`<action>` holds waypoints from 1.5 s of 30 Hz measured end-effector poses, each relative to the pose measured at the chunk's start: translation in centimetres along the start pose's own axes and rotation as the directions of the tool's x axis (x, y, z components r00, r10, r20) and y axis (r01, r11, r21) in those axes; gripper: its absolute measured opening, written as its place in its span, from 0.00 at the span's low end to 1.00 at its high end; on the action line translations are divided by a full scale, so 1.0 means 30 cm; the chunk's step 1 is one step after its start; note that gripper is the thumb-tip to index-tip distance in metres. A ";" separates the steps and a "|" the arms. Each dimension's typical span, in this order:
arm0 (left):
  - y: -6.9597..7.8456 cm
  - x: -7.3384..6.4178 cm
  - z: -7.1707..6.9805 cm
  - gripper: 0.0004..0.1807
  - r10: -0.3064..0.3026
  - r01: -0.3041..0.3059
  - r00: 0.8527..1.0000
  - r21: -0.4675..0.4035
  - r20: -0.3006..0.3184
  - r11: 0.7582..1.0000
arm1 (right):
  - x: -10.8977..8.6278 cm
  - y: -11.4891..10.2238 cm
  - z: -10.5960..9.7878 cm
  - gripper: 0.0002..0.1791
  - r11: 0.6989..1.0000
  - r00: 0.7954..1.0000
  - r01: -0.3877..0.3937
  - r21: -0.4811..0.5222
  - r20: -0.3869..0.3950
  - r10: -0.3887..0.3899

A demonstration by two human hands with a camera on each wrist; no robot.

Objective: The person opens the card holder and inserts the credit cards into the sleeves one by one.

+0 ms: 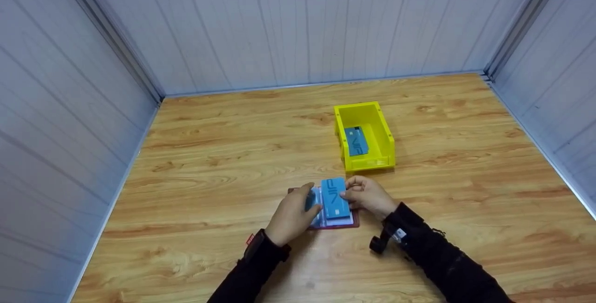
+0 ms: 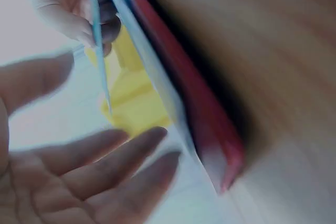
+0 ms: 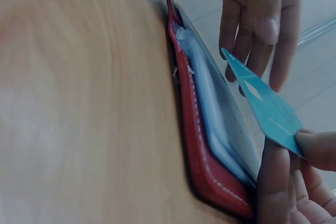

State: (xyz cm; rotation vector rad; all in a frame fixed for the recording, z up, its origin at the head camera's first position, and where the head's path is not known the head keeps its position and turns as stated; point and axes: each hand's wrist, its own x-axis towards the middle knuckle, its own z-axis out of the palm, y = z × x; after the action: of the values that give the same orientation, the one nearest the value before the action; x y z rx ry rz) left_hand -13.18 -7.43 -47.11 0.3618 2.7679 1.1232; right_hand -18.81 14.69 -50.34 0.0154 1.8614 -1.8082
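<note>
My right hand [image 1: 371,197] pinches a blue VIP card [image 1: 334,198] by its edge, thumb on top and fingers beneath, as the right wrist view shows. The card is held over an opened red card holder [image 3: 195,140] with white stitching and clear plastic sleeves, which lies on the table. At the holder's left side is my left hand [image 1: 289,217]. Its fingers are spread and loosely extended in the left wrist view, with nothing gripped between them. Part of the holder's left half is hidden by that hand.
Beyond the right hand stands a yellow bin [image 1: 387,138] with a low front, and a blue-grey VIP card [image 1: 356,142] lies inside against its left wall. Pale panel walls [image 1: 279,28] enclose the wooden table [image 1: 209,154] at the back and both sides.
</note>
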 end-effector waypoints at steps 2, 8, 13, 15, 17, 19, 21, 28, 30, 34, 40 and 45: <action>0.005 0.006 0.001 0.33 -0.011 0.011 1.000 -0.101 0.003 0.995 | 0.001 0.000 0.000 0.09 1.000 1.000 -0.002 0.000 -0.003 0.002; 0.013 0.034 0.020 0.38 -0.033 0.047 0.998 -0.254 0.060 0.966 | 0.001 0.007 0.001 0.08 0.999 1.000 0.025 0.031 0.012 -0.026; 0.020 0.057 0.030 0.36 -0.052 0.067 0.997 -0.265 0.064 0.962 | 0.004 0.014 0.006 0.08 0.997 0.999 0.043 0.064 0.025 -0.045; 0.022 0.064 0.032 0.35 -0.042 0.053 0.998 -0.255 0.046 0.965 | 0.005 0.015 0.008 0.08 0.997 0.999 0.038 0.067 0.021 -0.039; 0.021 0.068 0.033 0.34 -0.032 0.038 0.999 -0.247 0.029 0.968 | 0.006 0.015 0.009 0.08 0.997 0.999 0.038 0.066 0.022 -0.039; 0.020 0.070 0.034 0.33 -0.021 0.025 1.000 -0.244 0.019 0.970 | 0.005 0.013 0.009 0.08 0.998 0.999 0.036 0.061 0.022 -0.037; 0.019 0.068 0.032 0.33 -0.010 0.013 1.000 -0.241 0.011 0.971 | 0.003 0.009 0.008 0.08 0.998 0.999 0.029 0.056 0.020 -0.030; 0.012 0.056 0.008 0.35 0.021 -0.026 1.000 -0.276 -0.022 0.961 | -0.003 -0.009 -0.002 0.09 1.000 1.000 0.004 0.023 -0.002 -0.004; 0.008 0.052 -0.004 0.36 0.017 -0.024 0.999 -0.281 -0.028 0.959 | -0.007 -0.016 -0.006 0.11 1.000 1.000 0.015 -0.020 -0.019 -0.015; -0.008 0.048 -0.032 0.37 -0.009 0.001 1.000 -0.305 -0.024 0.952 | -0.017 -0.029 -0.019 0.12 0.987 0.998 0.030 -0.160 -0.053 -0.039; -0.037 0.042 -0.065 0.36 -0.041 0.033 0.999 -0.332 -0.017 0.943 | -0.025 -0.036 -0.037 0.13 0.950 0.998 0.046 -0.310 -0.036 -0.060; -0.053 0.042 -0.070 0.35 -0.050 0.050 0.999 -0.282 0.009 0.958 | -0.023 -0.036 -0.042 0.13 0.939 0.998 0.040 -0.341 -0.036 -0.056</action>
State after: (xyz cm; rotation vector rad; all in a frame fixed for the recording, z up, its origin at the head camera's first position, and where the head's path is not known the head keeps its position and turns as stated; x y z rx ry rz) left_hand -15.10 -9.61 -46.77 0.2569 2.5471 1.4766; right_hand -19.08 16.00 -49.13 -0.1167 2.2009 -1.5031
